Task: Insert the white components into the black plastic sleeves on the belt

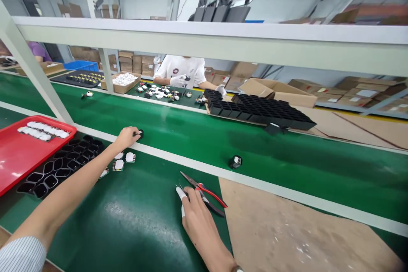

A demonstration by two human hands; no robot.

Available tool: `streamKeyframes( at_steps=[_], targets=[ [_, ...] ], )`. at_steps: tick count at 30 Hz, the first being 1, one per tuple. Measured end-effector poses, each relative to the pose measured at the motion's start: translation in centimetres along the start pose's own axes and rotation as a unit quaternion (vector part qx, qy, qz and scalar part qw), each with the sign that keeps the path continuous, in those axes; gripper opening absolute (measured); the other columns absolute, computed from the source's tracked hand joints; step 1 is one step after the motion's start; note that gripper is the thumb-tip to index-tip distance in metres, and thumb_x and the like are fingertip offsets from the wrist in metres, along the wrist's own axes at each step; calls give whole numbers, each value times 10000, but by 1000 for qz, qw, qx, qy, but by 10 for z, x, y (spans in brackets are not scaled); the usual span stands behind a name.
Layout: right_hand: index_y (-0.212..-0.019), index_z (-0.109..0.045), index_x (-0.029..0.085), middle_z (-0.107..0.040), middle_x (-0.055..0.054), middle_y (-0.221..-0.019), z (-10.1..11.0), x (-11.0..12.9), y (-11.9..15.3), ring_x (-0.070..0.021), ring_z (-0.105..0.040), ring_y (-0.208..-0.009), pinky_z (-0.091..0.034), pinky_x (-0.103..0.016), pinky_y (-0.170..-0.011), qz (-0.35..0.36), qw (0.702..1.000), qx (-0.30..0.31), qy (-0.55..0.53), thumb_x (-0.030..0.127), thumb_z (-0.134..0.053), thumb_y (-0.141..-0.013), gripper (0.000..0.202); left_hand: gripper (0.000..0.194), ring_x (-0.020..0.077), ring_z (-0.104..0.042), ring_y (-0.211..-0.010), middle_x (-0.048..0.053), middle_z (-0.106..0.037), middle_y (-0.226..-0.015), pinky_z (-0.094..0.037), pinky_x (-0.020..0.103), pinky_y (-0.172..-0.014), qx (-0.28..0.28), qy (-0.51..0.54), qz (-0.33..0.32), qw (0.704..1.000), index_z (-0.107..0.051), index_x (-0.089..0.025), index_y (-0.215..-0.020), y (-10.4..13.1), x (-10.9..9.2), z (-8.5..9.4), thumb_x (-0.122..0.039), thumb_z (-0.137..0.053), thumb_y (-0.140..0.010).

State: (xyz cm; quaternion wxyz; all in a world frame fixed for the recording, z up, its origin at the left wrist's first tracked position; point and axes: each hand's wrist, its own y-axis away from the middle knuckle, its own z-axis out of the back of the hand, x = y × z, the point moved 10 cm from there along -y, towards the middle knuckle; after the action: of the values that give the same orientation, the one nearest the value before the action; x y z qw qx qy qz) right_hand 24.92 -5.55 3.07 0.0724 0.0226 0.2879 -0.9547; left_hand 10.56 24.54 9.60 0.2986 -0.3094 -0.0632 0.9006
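My left hand point(127, 137) reaches over the pale rail onto the green conveyor belt. Its fingers are closed around a small black housing point(141, 134). Below that wrist, several small white-topped circuit boards point(118, 165) lie on the bench. My right hand point(198, 216), with white covers on some fingertips, is closed on what appears to be tweezers point(179, 186); only their thin tips show. Touching or just beside this hand are red-and-black long-nose pliers point(208, 195). Another black housing point(236, 161), with a pale part inside, stands farther right on the belt.
A red tray point(19, 153) with white parts and rows of black housings point(68, 159) occupy the left. Brown cardboard point(287, 229) covers the right bench. Across the belt, a gloved co-worker point(181, 72) stands behind white parts and a black housing block point(261, 110). A shelf beam point(204, 42) crosses overhead.
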Motion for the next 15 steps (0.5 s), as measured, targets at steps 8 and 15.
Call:
streamKeyframes(
  at_steps=[8, 15],
  targets=[
    [-1221, -620, 194, -650, -152, -1244, 8, 14, -1, -304, -652, -1063, -601, -461, -882, 47, 993, -18, -110, 50, -456, -887, 399, 542, 234, -751, -924, 102, -788, -1130, -631, 335, -802, -109, 55, 73, 990, -722, -180, -1227, 133, 25, 158, -625, -682, -920],
    [-1250, -640, 188, -654, -159, -1278, -1, 72, -34, -301, -660, -1121, -628, -454, -868, 137, 967, 0, -213, 91, -468, -960, 351, 427, 203, -680, -664, 19, -726, -787, -519, 277, -600, 1, -161, 181, 970, -777, -239, -956, 279, 102, 203, -647, -663, -905]
  ],
)
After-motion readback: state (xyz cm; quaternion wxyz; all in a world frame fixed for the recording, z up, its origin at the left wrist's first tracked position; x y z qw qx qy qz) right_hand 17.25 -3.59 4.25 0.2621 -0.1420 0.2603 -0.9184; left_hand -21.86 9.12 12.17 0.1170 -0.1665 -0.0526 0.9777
